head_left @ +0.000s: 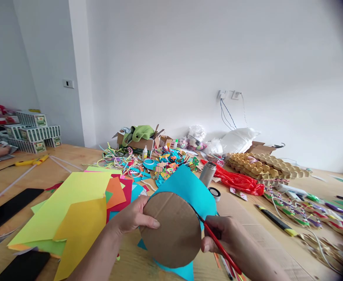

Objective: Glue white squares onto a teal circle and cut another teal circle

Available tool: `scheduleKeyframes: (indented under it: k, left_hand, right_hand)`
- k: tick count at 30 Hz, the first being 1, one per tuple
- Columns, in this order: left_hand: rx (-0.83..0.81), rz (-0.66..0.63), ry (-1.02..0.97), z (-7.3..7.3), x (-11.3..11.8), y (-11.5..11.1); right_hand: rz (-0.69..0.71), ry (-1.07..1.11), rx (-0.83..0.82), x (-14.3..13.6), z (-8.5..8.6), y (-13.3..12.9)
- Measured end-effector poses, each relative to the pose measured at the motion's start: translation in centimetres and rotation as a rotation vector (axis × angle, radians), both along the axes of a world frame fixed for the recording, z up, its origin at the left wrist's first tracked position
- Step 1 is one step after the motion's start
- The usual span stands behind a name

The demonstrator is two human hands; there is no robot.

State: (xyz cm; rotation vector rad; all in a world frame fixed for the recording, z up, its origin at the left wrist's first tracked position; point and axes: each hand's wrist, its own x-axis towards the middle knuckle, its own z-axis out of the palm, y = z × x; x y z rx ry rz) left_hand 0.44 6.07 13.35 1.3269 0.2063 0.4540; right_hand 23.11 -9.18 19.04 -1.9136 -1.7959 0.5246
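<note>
A round cardboard disc (171, 230) is pinned on a turquoise paper sheet (190, 187) near the table's (1, 183) near edge by the left hand (134, 216), thumb on top; a red pencil (218, 244) is gripped in the right hand (224, 238), its tip at the disc's right rim; yellow paper sheets (72, 207) are spread just left.

yellow paper sheets (72, 195), steel flask (207, 173), egg trays (265, 166), red bag (238, 181)
</note>
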Motion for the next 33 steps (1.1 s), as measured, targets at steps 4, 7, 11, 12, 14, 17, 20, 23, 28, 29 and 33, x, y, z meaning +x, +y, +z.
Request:
scheduleKeyframes:
  k: [4,7,11,12,14,17,20,23,28,29,33]
  left_hand:
    - [0.008,-0.006,0.002,-0.10,-0.02,-0.02]
    - [0.003,-0.018,-0.002,0.01,0.00,-0.17]
    - [-0.015,-0.015,0.013,0.18,-0.03,-0.30]
    - [-0.013,-0.009,0.022,0.15,-0.04,-0.28]
    - [-0.007,0.007,0.034,0.04,-0.08,-0.20]
    - [-0.006,0.003,0.032,-0.11,-0.13,-0.06]
    - [-0.001,-0.016,0.009,-0.07,-0.15,-0.04]
    - [-0.009,0.000,-0.020,0.00,-0.11,-0.15]
    - [-0.023,0.009,-0.015,-0.08,-0.05,-0.25]
    - [-0.021,0.002,-0.012,-0.09,-0.06,-0.24]
    - [-0.002,-0.034,0.030,-0.09,-0.14,-0.17]
  right_hand:
    - [0.034,-0.046,-0.046,0.09,0.08,0.04]
    - [0.058,-0.064,-0.068,0.36,-0.02,0.11]
    - [0.066,-0.058,-0.077,0.54,0.02,0.09]
    - [0.067,-0.055,-0.078,0.53,0.06,0.08]
    - [0.065,-0.044,-0.081,0.51,0.12,0.09]
    - [0.062,-0.017,-0.063,0.49,0.01,0.20]
    - [0.058,-0.020,-0.018,0.52,-0.22,0.33]
    - [0.041,-0.040,0.010,0.58,-0.41,0.39]
    - [0.039,-0.032,-0.032,0.60,-0.37,0.36]
    - [0.048,-0.030,-0.043,0.56,-0.29,0.35]
    - [0.076,-0.023,-0.073,0.27,0.14,0.34]
